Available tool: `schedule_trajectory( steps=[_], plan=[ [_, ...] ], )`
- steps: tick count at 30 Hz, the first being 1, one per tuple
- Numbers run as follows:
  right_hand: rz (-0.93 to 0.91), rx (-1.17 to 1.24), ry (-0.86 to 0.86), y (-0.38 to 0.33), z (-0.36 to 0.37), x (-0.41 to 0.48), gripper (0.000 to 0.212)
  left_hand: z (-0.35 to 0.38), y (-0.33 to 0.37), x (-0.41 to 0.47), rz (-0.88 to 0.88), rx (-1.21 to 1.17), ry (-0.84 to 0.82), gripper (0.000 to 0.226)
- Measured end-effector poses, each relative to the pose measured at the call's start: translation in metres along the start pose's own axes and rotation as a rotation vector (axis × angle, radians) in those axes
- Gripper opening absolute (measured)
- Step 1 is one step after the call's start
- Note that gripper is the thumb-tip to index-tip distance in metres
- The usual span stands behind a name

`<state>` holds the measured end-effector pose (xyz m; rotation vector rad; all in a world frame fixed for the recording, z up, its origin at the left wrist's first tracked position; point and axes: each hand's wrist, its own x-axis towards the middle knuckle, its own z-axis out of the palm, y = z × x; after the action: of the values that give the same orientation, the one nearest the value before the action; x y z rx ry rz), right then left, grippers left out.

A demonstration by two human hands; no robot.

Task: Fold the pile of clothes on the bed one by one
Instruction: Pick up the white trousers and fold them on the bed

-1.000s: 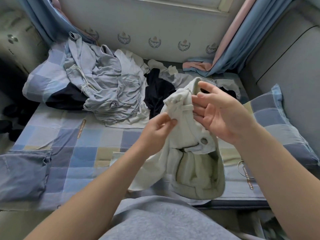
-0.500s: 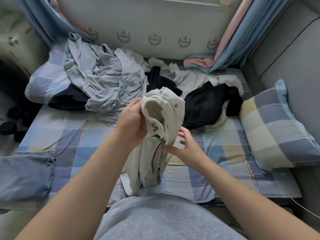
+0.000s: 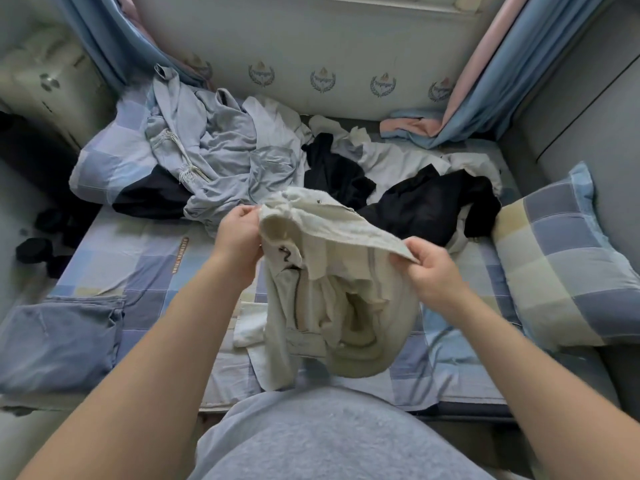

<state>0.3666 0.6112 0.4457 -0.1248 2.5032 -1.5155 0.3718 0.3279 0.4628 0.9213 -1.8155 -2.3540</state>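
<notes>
Cream garment (image 3: 329, 299) with a zip hangs just above the checked bed (image 3: 138, 265). The left hand (image 3: 239, 237) and the right hand (image 3: 433, 271) each pinch its upper edge with curled fingers. It looks soft, rather thick and not slippery, and the waistband corners seem the best hold. The unfolded pile (image 3: 242, 157) lies behind, and a pillow (image 3: 561, 258) is at the right.

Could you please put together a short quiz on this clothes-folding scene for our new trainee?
1. How many hands grip the cream garment? A none; B one; C two.
2. True or false: the checked pillow lies on the person's right.
3. Fill in: the folded blue garment lies on the person's ____ side.
Key: 1 C, the left hand and the right hand; 2 true; 3 left.
</notes>
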Motion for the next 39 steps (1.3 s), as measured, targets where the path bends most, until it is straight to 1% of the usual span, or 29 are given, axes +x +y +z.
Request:
schedule_trajectory(
  steps=[1,2,3,4,5,6,7,8,9,10,12,13,14,16,18,19,20,21,22,24,25,27,30,33,37,38,39],
  plan=[
    [-0.019,0.023,-0.025,-0.011,-0.011,0.001,0.015,0.000,-0.001,0.000,0.021,0.134,0.041,0.011],
    [-0.038,0.034,-0.060,-0.023,-0.020,0.000,0.015,0.002,-0.003,-0.001,0.060,0.256,0.036,0.017],
    [-0.057,0.031,-0.106,-0.035,-0.026,0.000,0.016,0.006,-0.003,-0.006,0.113,0.344,-0.043,0.026],
    [-0.078,0.019,-0.155,-0.046,-0.030,0.000,0.019,0.012,-0.003,-0.013,0.161,0.407,-0.187,0.034],
    [-0.092,-0.007,-0.196,-0.056,-0.030,0.000,0.022,0.018,-0.004,-0.021,0.170,0.469,-0.372,0.038],
    [-0.098,-0.033,-0.224,-0.065,-0.028,0.000,0.027,0.026,-0.006,-0.031,0.152,0.538,-0.563,0.040],
    [-0.097,-0.047,-0.234,-0.072,-0.025,0.001,0.036,0.034,-0.011,-0.038,0.136,0.601,-0.717,0.040],
    [-0.096,-0.055,-0.234,-0.079,-0.022,0.002,0.044,0.042,-0.018,-0.043,0.157,0.651,-0.808,0.038],
    [-0.102,-0.061,-0.226,-0.083,-0.019,0.004,0.049,0.049,-0.023,-0.044,0.220,0.694,-0.820,0.031],
    [-0.114,-0.072,-0.218,-0.087,-0.018,0.006,0.052,0.053,-0.027,-0.042,0.305,0.727,-0.776,0.021],
    [-0.131,-0.102,-0.207,-0.093,-0.019,0.011,0.051,0.057,-0.024,-0.033,0.452,0.791,-0.632,0.004],
    [-0.130,-0.130,-0.208,-0.095,-0.021,0.014,0.048,0.057,-0.017,-0.028,0.479,0.818,-0.574,0.009],
    [-0.125,-0.162,-0.217,-0.099,-0.023,0.017,0.045,0.056,-0.009,-0.023,0.498,0.842,-0.529,0.018],
    [-0.116,-0.235,-0.270,-0.111,-0.031,0.027,0.035,0.055,0.014,-0.014,0.575,0.896,-0.444,0.032],
    [-0.080,-0.318,-0.404,-0.128,-0.043,0.039,0.019,0.056,0.045,-0.005,0.698,0.939,-0.338,0.034],
    [-0.047,-0.357,-0.474,-0.134,-0.049,0.046,0.017,0.057,0.064,-0.001,0.752,0.937,-0.285,0.032],
    [-0.028,-0.396,-0.509,-0.138,-0.053,0.053,0.019,0.058,0.084,0.002,0.803,0.923,-0.243,0.030],
    [-0.031,-0.437,-0.503,-0.140,-0.056,0.062,0.020,0.059,0.105,0.004,0.850,0.908,-0.213,0.026],
    [-0.059,-0.472,-0.466,-0.142,-0.057,0.070,0.017,0.060,0.127,0.003,0.900,0.894,-0.191,0.024],
    [-0.157,-0.531,-0.334,-0.152,-0.054,0.084,0.004,0.059,0.169,0.001,0.977,0.901,-0.160,0.024],
    [-0.202,-0.546,-0.257,-0.160,-0.052,0.091,0.007,0.058,0.190,-0.001,0.994,0.914,-0.142,0.025],
    [-0.254,-0.529,-0.126,-0.185,-0.047,0.101,0.020,0.054,0.231,-0.005,1.028,0.947,-0.099,0.027],
    [-0.297,-0.404,0.017,-0.237,-0.050,0.116,0.019,0.041,0.287,-0.012,1.101,1.041,-0.012,0.028],
    [-0.369,-0.211,0.067,-0.304,-0.065,0.126,0.019,0.016,0.333,-0.016,1.198,1.137,0.108,0.028],
    [-0.522,-0.158,0.122,-0.396,-0.084,0.121,0.012,-0.029,0.393,-0.029,1.286,1.321,0.259,0.013],
    [-0.561,-0.137,0.130,-0.418,-0.086,0.119,0.008,-0.038,0.408,-0.035,1.313,1.353,0.276,0.011],
    [-0.595,-0.121,0.143,-0.437,-0.089,0.117,0.007,-0.044,0.422,-0.042,1.329,1.376,0.285,0.014]
  ],
)
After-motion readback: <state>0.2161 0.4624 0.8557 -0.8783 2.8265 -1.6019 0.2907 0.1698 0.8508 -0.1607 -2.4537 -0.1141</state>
